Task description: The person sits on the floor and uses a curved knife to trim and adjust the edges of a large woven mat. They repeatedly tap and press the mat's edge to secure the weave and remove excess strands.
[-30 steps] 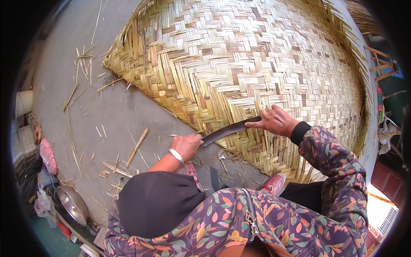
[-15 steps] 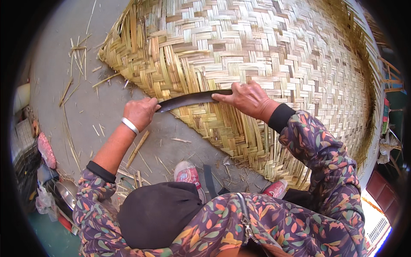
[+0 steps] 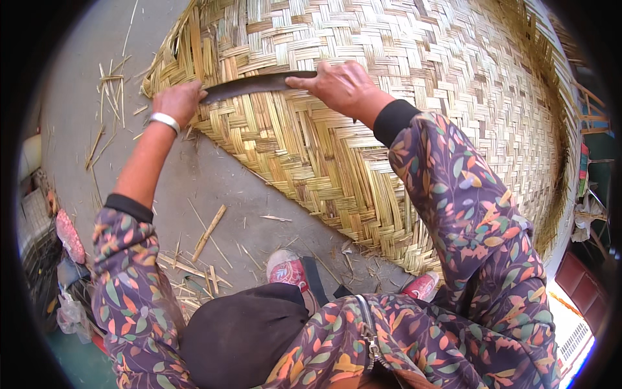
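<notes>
Curved dark blade (image 3: pixel 249 85) sat at 11 o'clock, bowed upward across the near corner of the woven split-cane mat (image 3: pixel 363 149), contact along its edge unclear. Left hand (image 3: pixel 177 104), at 10, had fingers curled together pinching the blade's left end; right hand (image 3: pixel 342 89), just past 12, gripped the other end, thumb stretched along the blade, other fingers folded, partly hidden. Loose cane strips (image 3: pixel 210 232) littered the grey floor (image 3: pixel 214 170) around 8.
</notes>
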### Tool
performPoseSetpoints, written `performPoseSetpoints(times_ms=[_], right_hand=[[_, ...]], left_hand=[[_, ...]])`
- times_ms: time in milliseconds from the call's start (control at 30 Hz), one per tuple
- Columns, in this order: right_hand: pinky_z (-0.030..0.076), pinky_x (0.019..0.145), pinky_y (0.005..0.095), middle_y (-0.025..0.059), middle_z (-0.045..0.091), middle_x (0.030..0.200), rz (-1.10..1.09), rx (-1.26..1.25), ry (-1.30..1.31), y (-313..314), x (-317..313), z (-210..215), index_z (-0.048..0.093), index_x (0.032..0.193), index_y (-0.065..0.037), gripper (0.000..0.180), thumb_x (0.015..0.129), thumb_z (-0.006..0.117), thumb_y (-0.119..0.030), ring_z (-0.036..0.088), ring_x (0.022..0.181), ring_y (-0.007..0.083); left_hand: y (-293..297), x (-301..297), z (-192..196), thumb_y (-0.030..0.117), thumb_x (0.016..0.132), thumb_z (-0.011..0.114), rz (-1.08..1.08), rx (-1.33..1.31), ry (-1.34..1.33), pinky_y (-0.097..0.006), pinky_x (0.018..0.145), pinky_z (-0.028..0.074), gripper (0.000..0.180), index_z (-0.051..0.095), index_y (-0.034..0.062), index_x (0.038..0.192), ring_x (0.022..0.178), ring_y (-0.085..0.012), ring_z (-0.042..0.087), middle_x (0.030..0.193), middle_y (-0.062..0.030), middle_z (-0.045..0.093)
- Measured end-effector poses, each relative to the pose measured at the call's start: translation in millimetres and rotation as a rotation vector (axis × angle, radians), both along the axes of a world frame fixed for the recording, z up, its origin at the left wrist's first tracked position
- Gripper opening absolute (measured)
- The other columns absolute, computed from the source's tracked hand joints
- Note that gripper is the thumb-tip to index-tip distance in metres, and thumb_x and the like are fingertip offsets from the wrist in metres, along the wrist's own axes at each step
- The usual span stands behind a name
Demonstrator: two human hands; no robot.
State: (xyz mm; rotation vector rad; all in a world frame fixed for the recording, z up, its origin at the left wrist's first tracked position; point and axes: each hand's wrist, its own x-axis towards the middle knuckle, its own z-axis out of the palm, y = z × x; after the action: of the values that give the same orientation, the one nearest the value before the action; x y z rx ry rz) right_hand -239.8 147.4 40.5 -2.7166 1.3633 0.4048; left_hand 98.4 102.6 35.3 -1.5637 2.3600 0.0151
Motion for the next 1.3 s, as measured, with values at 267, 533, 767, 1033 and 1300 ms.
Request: performPoseSetpoints(times_ms=[267,533,767,1033,1300], right_hand=[[0.052,0.066,0.0361,0.0094,0.069,0.093,-0.259,0.171,-0.089,-5.2,27.8,7.4,0.045,0.143,-0.037,0.045,0.101,0.044,-0.022,0.07,0.087,0.0236],[0.053,0.062,0.0426,0.0126,0.068,0.085,-0.399,-0.183,-0.817,67.8,7.8,64.1,0.052,0.137,-0.026,0.046,0.093,0.062,-0.03,0.067,0.068,0.0289],[0.054,0.066,0.0483,0.0142,0.07,0.083,-0.467,0.298,-0.368,90.9,3.7,55.8,0.05,0.133,-0.025,0.039,0.095,0.05,-0.031,0.068,0.073,0.0358],[0.053,0.07,0.0476,0.0201,0.069,0.082,-0.743,0.222,-0.805,156.2,-29.6,64.7,0.053,0.134,-0.018,0.047,0.09,0.063,-0.034,0.067,0.075,0.0385],[0.053,0.07,0.0427,0.018,0.07,0.085,-0.789,0.434,-0.599,224.0,-66.9,53.7,0.056,0.133,-0.018,0.046,0.091,0.064,-0.036,0.068,0.076,0.0352]], left_hand=[[-66.2,-19.3,0.4,0.043,0.095,0.055,0.163,-0.055,0.01,-0.049,0.076,0.052,0.033,0.06,0.0151,0.112,0.09,-0.0382,0.067,0.1,-0.0163,0.07],[47.4,-1.5,-53.6,0.036,0.097,0.057,0.967,-0.468,1.159,-0.035,0.069,0.05,0.038,0.065,-0.0016,0.098,0.073,-0.0195,0.062,0.085,-0.012,0.068],[147.9,-85.8,-42.7,0.029,0.097,0.061,0.445,-0.448,1.198,-0.029,0.051,0.044,0.027,0.06,0.0041,0.088,0.054,-0.0105,0.051,0.063,-0.001,0.057],[161.8,-176.7,-4.3,0.063,0.08,0.065,0.485,0.273,0.655,-0.047,0.065,0.051,0.054,0.062,0.0098,0.083,0.072,-0.0347,0.067,0.076,-0.0135,0.068],[152.2,-172.8,-17.4,0.038,0.084,0.062,0.523,0.251,0.627,-0.048,0.072,0.052,0.029,0.064,0.0091,0.086,0.079,-0.0367,0.067,0.082,-0.0179,0.07]])
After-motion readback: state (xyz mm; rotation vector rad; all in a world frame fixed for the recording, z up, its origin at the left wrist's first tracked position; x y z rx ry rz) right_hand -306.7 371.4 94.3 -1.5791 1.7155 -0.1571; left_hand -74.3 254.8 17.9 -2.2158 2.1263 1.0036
